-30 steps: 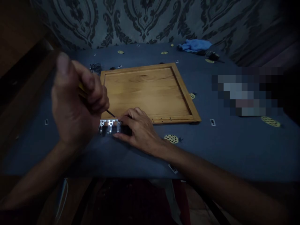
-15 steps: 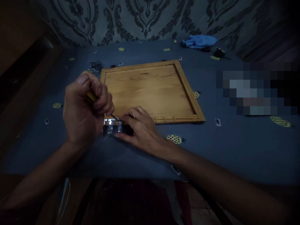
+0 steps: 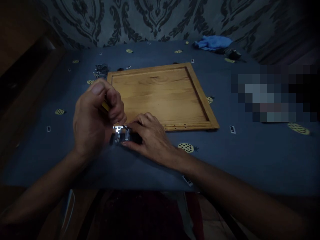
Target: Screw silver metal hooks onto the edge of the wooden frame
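Observation:
My left hand (image 3: pixel 97 113) is closed around the yellow handle of a screwdriver (image 3: pixel 105 106). Its thin shaft slants down to a shiny metal hinge (image 3: pixel 118 130) at the near edge of a framed wooden panel (image 3: pixel 155 95). The tip meets the hinge near its right side, close to my right fingers. My right hand (image 3: pixel 152 138) presses on the hinge and the panel's near edge, thumb below and fingers above, pinching the hinge between them. Small dark holes dot the near rail to the right. Part of the hinge is hidden behind my left hand.
The panel lies on a dark blue tablecloth (image 3: pixel 252 160) with a pineapple print. Small metal pieces (image 3: pixel 101 70) are heaped behind its left corner. A blue cloth (image 3: pixel 213 43) and a dark object (image 3: pixel 233 54) lie at the back right. A patterned wall stands behind.
My left hand has shifted slightly right and turned a little with the screwdriver, which now stands at a different angle. My right hand stays in place on the hinge.

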A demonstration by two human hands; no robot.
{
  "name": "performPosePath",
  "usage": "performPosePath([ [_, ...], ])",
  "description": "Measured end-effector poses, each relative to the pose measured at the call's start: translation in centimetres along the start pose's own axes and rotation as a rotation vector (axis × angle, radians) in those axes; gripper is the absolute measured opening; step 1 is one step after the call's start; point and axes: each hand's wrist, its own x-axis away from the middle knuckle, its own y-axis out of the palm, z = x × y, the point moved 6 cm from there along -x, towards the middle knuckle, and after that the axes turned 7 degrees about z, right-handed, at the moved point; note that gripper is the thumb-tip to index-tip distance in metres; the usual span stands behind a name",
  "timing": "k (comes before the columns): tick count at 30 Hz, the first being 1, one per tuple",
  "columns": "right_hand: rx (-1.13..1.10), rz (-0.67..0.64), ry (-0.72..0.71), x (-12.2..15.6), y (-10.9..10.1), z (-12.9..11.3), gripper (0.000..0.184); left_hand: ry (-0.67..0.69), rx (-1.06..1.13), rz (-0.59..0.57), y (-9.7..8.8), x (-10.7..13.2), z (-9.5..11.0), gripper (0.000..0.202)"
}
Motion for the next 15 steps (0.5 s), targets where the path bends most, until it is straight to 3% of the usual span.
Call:
performPosePath([
  [5,-0.005,0.020,-0.018,0.0,0.0,0.0,0.055,0.061,-0.072,0.037,-0.1,-0.2,0.6,0.021],
  [9,-0.001,0.019,-0.015,0.0,0.0,-0.1,0.057,0.083,0.012,0.026,0.6,0.1,0.8,0.017],
  [15,-0.014,0.025,-0.028,0.0,-0.1,-0.2,0.060,0.098,0.085,0.105,1.7,0.3,0.8,0.042],
])
